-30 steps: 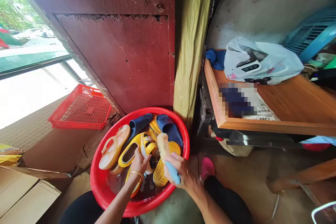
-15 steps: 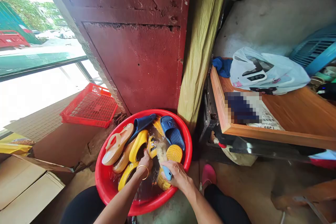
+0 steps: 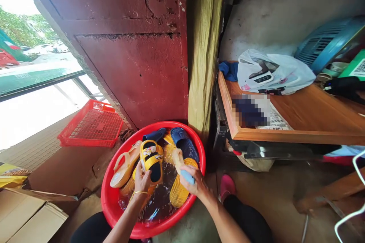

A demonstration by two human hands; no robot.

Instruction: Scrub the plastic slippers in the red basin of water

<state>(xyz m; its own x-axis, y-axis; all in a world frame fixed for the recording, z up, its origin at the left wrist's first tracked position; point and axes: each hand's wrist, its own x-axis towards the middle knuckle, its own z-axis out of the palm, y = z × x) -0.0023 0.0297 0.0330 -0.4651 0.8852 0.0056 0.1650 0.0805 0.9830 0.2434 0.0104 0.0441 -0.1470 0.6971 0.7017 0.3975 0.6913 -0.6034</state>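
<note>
My left hand (image 3: 142,179) grips a yellow slipper (image 3: 156,158) with cartoon figures on its straps, lifted above the water. In my right hand (image 3: 194,184) is a scrubbing brush (image 3: 186,174) with a blue handle; its pale bristle end points up and left, apart from the slipper. Both are over a red basin (image 3: 105,193) of dark water. A beige thong sandal (image 3: 125,165) leans at the basin's left side. Navy slides (image 3: 185,144) lie at the back, and a yellow sandal sole (image 3: 179,191) faces up at the right. Other yellow footwear is partly hidden.
Behind the basin stands a dark red door (image 3: 137,79) beside a yellowish post (image 3: 201,64). A red plastic crate (image 3: 91,125) and an opened cardboard box (image 3: 28,212) are on the left. At right, a wooden shelf (image 3: 313,112) bears a plastic bag (image 3: 273,72).
My left hand has raised the yellow slipper from the water and turned its strap side up. The brush has come up slightly to the right. The camera view has shifted right.
</note>
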